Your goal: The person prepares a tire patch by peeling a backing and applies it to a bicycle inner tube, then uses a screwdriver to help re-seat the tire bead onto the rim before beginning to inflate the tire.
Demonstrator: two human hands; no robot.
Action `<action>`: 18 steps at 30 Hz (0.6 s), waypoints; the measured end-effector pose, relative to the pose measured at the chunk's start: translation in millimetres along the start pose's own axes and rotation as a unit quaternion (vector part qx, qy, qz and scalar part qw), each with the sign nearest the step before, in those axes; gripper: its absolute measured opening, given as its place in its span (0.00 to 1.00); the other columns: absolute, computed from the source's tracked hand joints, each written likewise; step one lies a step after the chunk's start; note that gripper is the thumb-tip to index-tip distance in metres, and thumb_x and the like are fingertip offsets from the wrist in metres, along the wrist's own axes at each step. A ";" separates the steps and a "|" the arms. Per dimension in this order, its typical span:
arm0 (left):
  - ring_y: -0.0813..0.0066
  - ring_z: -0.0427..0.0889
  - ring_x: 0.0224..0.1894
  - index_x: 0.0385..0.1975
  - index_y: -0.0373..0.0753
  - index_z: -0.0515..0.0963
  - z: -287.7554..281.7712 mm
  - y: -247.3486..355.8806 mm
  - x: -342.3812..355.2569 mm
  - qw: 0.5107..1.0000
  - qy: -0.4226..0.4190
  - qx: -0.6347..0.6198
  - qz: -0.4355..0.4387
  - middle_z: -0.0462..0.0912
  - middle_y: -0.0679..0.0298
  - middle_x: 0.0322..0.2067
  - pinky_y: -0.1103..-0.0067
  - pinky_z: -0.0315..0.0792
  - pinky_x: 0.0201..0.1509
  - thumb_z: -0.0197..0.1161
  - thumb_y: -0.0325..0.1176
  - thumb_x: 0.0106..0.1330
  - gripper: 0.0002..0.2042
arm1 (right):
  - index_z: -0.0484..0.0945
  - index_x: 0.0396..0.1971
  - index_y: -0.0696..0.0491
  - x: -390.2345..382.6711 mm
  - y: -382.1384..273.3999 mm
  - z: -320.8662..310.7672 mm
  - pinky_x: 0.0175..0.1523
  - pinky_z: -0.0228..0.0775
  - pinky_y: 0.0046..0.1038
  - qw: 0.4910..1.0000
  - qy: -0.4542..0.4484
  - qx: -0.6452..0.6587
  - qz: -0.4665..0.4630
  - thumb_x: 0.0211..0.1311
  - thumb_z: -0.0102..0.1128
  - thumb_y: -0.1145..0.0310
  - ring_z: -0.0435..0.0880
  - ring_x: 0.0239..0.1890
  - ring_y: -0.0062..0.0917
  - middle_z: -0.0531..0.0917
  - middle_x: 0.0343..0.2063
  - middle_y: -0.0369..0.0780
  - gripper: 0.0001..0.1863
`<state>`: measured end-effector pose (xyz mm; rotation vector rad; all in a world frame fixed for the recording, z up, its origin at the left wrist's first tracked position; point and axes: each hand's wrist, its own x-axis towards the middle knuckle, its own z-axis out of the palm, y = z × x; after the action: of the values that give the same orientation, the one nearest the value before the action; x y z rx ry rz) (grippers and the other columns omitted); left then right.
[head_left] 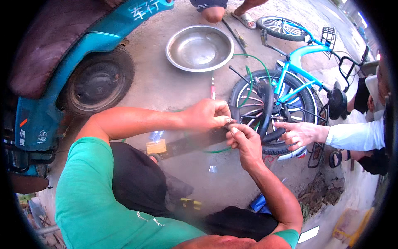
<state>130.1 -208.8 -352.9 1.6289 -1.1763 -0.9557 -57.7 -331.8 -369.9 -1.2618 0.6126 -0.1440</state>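
My left hand (209, 114) and my right hand (244, 141) meet near the middle of the view, fingertips pinched on a small pale piece (229, 120) and a dark bit too small to make out. Beside them a black inner tube (266, 108) loops over the rear wheel of a blue bicycle (299, 58) lying on its side. A co-worker's hand (300, 133) in a white sleeve reaches in from the right, index finger extended toward the tube. A pink-handled tool (212, 92) lies beyond my left hand. A yellow square piece (156, 146) is below my left forearm.
A steel basin (200, 66) sits beyond my hands near a green hose (259, 60) and a dark rod (235, 35). A teal vehicle (35, 124) stands at left. Another person's leg (213, 14) shows at the top, broken rubble (321, 193) lower right.
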 end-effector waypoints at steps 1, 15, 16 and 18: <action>0.78 0.82 0.37 0.39 0.34 0.80 2.8 2.1 0.8 1.000 -0.002 0.008 0.000 0.85 0.64 0.32 0.75 0.76 0.42 0.63 0.33 0.69 0.08 | 0.82 0.46 0.58 -0.8 0.0 -1.4 0.35 0.70 0.19 1.000 0.007 -0.004 0.002 0.69 0.64 0.62 0.81 0.29 0.17 0.86 0.33 0.37 0.15; 0.79 0.81 0.40 0.41 0.32 0.79 11.0 -2.6 -0.3 0.999 -0.037 0.017 0.026 0.84 0.62 0.34 0.75 0.76 0.44 0.62 0.32 0.70 0.09 | 0.83 0.43 0.58 3.2 6.3 -7.9 0.37 0.73 0.21 0.999 0.015 -0.014 0.029 0.69 0.65 0.62 0.83 0.31 0.17 0.87 0.32 0.36 0.14; 0.78 0.82 0.40 0.41 0.32 0.79 10.8 -4.4 -0.2 0.998 -0.034 0.028 0.038 0.85 0.61 0.35 0.74 0.76 0.44 0.62 0.32 0.70 0.09 | 0.84 0.43 0.58 3.2 5.6 -7.7 0.37 0.72 0.21 0.999 0.015 -0.007 0.036 0.69 0.65 0.62 0.83 0.31 0.17 0.87 0.32 0.36 0.14; 0.76 0.83 0.40 0.41 0.32 0.80 11.3 -6.4 0.9 0.997 -0.027 0.049 0.061 0.85 0.60 0.36 0.73 0.76 0.45 0.62 0.32 0.69 0.09 | 0.84 0.43 0.58 3.5 4.4 -8.3 0.36 0.71 0.21 0.999 0.011 0.008 0.049 0.69 0.65 0.60 0.83 0.31 0.17 0.87 0.32 0.36 0.15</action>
<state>121.7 -211.1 -362.5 1.5975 -1.3620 -0.8802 -59.9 -339.0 -376.6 -1.2129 0.6891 -0.0819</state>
